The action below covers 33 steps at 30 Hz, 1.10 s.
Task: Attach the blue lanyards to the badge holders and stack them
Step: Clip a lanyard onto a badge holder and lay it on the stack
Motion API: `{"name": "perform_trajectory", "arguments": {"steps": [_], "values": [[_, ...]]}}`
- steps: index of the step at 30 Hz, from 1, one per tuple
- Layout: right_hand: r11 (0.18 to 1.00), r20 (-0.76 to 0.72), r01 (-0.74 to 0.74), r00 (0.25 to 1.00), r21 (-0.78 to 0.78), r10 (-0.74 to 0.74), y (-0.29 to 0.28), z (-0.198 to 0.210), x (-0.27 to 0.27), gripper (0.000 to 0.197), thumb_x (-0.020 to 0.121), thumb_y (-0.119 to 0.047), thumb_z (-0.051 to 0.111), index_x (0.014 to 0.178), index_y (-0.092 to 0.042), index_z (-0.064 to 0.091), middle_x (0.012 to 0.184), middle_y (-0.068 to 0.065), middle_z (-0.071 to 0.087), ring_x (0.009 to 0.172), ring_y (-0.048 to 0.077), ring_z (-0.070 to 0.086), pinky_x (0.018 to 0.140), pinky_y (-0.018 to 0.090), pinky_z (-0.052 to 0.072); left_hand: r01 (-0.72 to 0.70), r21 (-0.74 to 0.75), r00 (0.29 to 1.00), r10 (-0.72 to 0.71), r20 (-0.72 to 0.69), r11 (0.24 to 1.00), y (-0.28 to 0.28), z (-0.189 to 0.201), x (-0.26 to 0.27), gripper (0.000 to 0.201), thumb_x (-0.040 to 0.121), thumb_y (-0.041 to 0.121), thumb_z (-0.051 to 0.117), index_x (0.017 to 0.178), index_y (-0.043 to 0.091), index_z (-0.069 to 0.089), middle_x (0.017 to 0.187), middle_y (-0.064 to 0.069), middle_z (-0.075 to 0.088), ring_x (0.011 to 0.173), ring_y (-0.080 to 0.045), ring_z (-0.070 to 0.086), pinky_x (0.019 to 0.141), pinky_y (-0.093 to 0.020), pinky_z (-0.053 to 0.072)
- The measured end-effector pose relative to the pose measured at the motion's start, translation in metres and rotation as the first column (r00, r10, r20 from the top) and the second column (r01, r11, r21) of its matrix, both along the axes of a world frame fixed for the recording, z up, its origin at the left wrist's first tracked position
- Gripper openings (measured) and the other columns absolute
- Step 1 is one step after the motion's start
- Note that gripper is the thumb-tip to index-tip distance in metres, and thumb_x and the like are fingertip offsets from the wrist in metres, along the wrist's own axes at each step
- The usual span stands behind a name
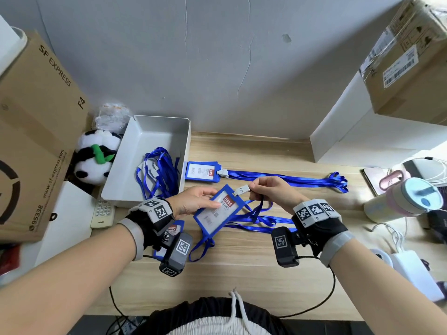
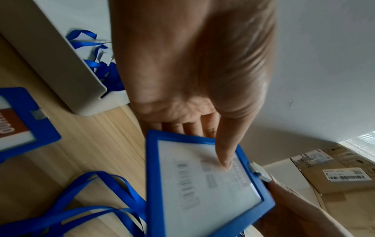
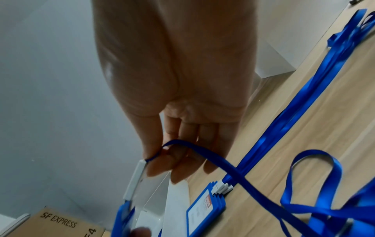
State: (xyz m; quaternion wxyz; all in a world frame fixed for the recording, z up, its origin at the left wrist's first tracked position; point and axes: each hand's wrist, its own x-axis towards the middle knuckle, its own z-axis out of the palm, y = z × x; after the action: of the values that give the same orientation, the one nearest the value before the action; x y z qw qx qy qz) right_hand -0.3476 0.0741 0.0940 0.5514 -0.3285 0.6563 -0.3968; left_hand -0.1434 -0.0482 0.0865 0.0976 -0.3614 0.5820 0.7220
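Badge holder (image 1: 216, 211) gripped by left hand (image 1: 191, 203); clip (image 1: 242, 190) pinched by right hand (image 1: 271, 191), at holder's 1 o'clock slot end, touching.

Pale grey wall (image 1: 217, 56) (faintly cracked) behind a light wooden desk (image 1: 242, 274), daylight from the right
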Motion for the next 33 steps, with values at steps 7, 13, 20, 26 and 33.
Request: {"name": "perform_trajectory", "arguments": {"steps": [7, 13, 20, 26, 33], "values": [[0.995, 0.059, 0.090, 0.994, -0.044, -0.087, -0.001, -0.013, 0.019, 0.018, 0.094, -0.007, 0.051, 0.077, -0.009, 0.056, 0.067, -0.004, 0.070, 0.060, 0.003, 0.066, 0.061, 0.013, 0.053, -0.036, -0.074, 0.999, 0.037, 0.001, 0.997, 0.017, -0.010, -0.017, 0.032, 0.083, 0.031, 0.067, 0.110, 0.015, 0.065, 0.099, -0.004, 0.068, 0.091, -0.016, 0.063, 0.088, -0.032, 0.048], [0.982, 0.065, 0.163, 0.985, -0.096, -0.157, 0.005, -0.020, 0.030, 0.017, 0.094, -0.006, 0.051, 0.077, -0.008, 0.054, 0.078, 0.008, 0.067, 0.060, 0.008, 0.068, 0.063, 0.020, 0.051, -0.086, -0.141, 0.996, 0.082, -0.033, 0.986, 0.023, -0.014, -0.019, 0.021, 0.085, 0.028, 0.066, 0.099, 0.014, 0.069, 0.083, 0.003, 0.067, 0.078, -0.009, 0.061, 0.074, -0.023, 0.047], [0.972, 0.026, 0.214, 0.977, -0.096, -0.213, 0.007, -0.022, 0.036, 0.015, 0.092, -0.008, 0.055, 0.077, -0.007, 0.052, 0.075, 0.008, 0.069, 0.057, 0.011, 0.068, 0.066, 0.038, 0.046, -0.093, -0.233, 0.996, 0.094, -0.007, 0.968, 0.025, -0.012, -0.022, 0.021, 0.085, 0.031, 0.065, 0.097, 0.014, 0.069, 0.086, 0.001, 0.067, 0.082, -0.011, 0.059, 0.073, -0.023, 0.042], [0.971, 0.006, 0.209, 0.978, -0.113, -0.210, 0.005, -0.016, 0.038, 0.016, 0.092, -0.005, 0.054, 0.076, -0.007, 0.049, 0.077, 0.012, 0.067, 0.059, 0.013, 0.069, 0.065, 0.028, 0.056, -0.090, -0.271, 0.995, 0.096, 0.010, 0.958, 0.028, -0.013, -0.025, 0.021, 0.087, 0.032, 0.062, 0.098, 0.015, 0.068, 0.085, 0.002, 0.064, 0.082, -0.010, 0.055, 0.069, -0.021, 0.039], [0.976, -0.075, 0.191, 0.977, -0.108, -0.199, 0.002, -0.022, 0.040, 0.017, 0.090, -0.006, 0.058, 0.075, -0.008, 0.051, 0.077, 0.012, 0.070, 0.071, 0.023, 0.071, 0.079, 0.047, 0.054, -0.157, -0.270, 0.983, 0.175, 0.045, 0.950, 0.032, -0.011, -0.031, 0.007, 0.086, 0.021, 0.060, 0.081, 0.018, 0.063, 0.077, 0.001, 0.059, 0.074, -0.010, 0.052, 0.065, -0.022, 0.038]]}}
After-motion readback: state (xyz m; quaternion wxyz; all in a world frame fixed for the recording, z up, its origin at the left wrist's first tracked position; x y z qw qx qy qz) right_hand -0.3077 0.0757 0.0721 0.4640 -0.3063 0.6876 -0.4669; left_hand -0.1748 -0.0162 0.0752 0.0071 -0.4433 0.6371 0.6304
